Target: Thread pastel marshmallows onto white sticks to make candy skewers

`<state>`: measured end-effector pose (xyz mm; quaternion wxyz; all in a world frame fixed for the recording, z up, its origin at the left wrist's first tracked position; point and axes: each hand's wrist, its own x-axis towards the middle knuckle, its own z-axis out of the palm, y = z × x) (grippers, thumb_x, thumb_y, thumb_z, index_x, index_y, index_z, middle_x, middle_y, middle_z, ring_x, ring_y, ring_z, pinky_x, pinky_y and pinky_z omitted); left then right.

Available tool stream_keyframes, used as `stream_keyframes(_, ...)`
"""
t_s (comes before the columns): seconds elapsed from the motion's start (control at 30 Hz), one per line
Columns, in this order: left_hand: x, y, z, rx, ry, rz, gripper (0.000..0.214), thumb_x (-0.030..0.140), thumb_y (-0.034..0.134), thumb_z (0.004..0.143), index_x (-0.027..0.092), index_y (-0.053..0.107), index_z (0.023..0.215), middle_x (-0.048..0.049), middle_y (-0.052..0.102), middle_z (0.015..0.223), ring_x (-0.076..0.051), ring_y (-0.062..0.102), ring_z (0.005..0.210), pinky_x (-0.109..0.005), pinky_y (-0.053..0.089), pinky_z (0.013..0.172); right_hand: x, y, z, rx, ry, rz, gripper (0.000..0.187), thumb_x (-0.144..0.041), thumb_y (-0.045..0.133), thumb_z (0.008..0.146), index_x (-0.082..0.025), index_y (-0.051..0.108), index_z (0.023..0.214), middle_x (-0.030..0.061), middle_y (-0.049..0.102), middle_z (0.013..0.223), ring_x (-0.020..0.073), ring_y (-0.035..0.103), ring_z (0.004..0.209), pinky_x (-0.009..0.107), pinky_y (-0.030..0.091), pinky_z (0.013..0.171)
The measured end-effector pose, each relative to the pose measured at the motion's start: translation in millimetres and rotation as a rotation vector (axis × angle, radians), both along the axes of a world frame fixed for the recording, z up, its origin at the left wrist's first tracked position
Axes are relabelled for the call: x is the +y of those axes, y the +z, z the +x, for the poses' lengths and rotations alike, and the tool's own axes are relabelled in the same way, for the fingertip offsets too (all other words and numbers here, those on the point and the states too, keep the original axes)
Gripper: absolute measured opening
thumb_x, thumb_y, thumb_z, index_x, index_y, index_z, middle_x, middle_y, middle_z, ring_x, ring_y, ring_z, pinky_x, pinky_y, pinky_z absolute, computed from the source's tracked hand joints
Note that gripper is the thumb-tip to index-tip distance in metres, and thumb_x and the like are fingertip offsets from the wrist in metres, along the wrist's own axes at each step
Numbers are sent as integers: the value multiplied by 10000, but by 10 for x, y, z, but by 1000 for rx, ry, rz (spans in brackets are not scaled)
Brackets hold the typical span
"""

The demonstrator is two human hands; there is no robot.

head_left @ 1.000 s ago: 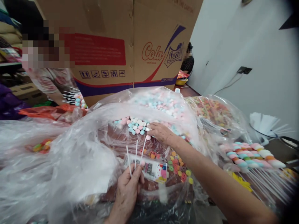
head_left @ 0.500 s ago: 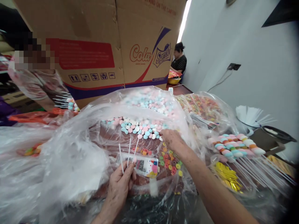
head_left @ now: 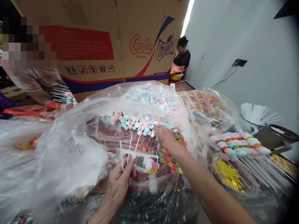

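Nearest us, our left hand (head_left: 119,182) rises from the lower edge, its fingers clenched around three white sticks (head_left: 129,146) that fan upward out of the grip. Beyond it, our right hand (head_left: 164,137) stretches forward, palm down, into the open plastic bag (head_left: 70,146), with its fingertips at the near edge of the pastel candies (head_left: 136,123); we cannot tell whether they pinch one. Behind the heap stands a cardboard box (head_left: 93,46).
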<state>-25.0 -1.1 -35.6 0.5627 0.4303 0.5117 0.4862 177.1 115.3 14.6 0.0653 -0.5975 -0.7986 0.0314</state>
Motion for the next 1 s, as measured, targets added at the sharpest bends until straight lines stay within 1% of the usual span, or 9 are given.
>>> stream_keyframes(0.13, -16, 13, 4, 8, 10, 5, 432, 558, 622, 851, 159, 579, 688, 64, 497, 512, -32, 315, 377, -165, 180, 378, -11, -87, -48, 154, 148, 28, 275, -103, 439, 898, -193, 664, 1026, 89, 686, 1105, 203, 591, 1051, 299, 429, 934)
stream_keyframes(0.2, -26, 23, 6, 9, 6, 14, 424, 547, 610, 864, 160, 582, 696, 65, 494, 518, -33, 312, 384, -164, 186, 382, -7, -94, -4, 241, 105, 27, 252, -123, 454, 879, -181, 663, 1008, 93, 691, 1041, 211, 604, 988, 307, 446, 880)
stream_keyframes(0.27, -34, 31, 9, 7, 5, 22, 414, 536, 600, 876, 161, 583, 701, 67, 490, 521, -34, 304, 384, -165, 187, 382, 3, -63, 73, 360, 23, 8, 230, -174, 466, 870, -184, 646, 1013, 65, 688, 940, 195, 611, 855, 287, 457, 766)
stream_keyframes(0.37, -40, 48, 14, 23, 8, 28, 402, 511, 592, 889, 164, 574, 687, 68, 484, 519, -36, 304, 387, -167, 177, 380, 4, 15, 194, 560, -54, -4, 201, -235, 463, 856, -201, 626, 967, 3, 645, 782, 155, 565, 680, 246, 410, 618)
stream_keyframes(0.47, -36, 67, 22, 36, -1, 32, 397, 480, 599, 893, 165, 555, 654, 71, 469, 505, -35, 304, 390, -166, 177, 385, -35, 66, 253, 662, -70, -27, 161, -245, 480, 823, -199, 623, 879, -18, 604, 709, 139, 530, 632, 231, 358, 561)
stream_keyframes(0.63, -26, 41, 17, 28, -11, 26, 381, 469, 601, 897, 165, 559, 669, 70, 481, 521, -30, 287, 387, -169, 168, 380, -148, 40, 175, 557, 1, -133, 145, -200, 497, 814, -183, 641, 813, -29, 569, 645, 128, 483, 595, 235, 326, 564)
stream_keyframes(0.73, -27, 3, 0, 29, -28, 33, 375, 468, 589, 907, 166, 569, 686, 67, 487, 535, -32, 298, 400, -168, 177, 384, -179, -8, 108, 431, 47, -164, 170, -162, 499, 843, -177, 668, 839, 1, 634, 742, 138, 537, 671, 242, 360, 633)
stream_keyframes(0.9, -30, 29, -7, 34, -29, 24, 375, 479, 588, 900, 170, 572, 687, 64, 496, 533, -37, 301, 397, -172, 184, 389, -245, -121, 59, 146, 53, -85, 159, -147, 503, 885, -169, 661, 886, 80, 654, 952, 186, 577, 873, 262, 396, 767)
stream_keyframes(1.0, -35, 63, -7, 51, -32, 27, 393, 500, 589, 891, 174, 563, 672, 63, 493, 524, -42, 308, 395, -174, 192, 390, -291, -172, 69, 112, 50, -49, 144, -151, 509, 888, -164, 639, 950, 88, 647, 990, 195, 575, 907, 264, 399, 783)
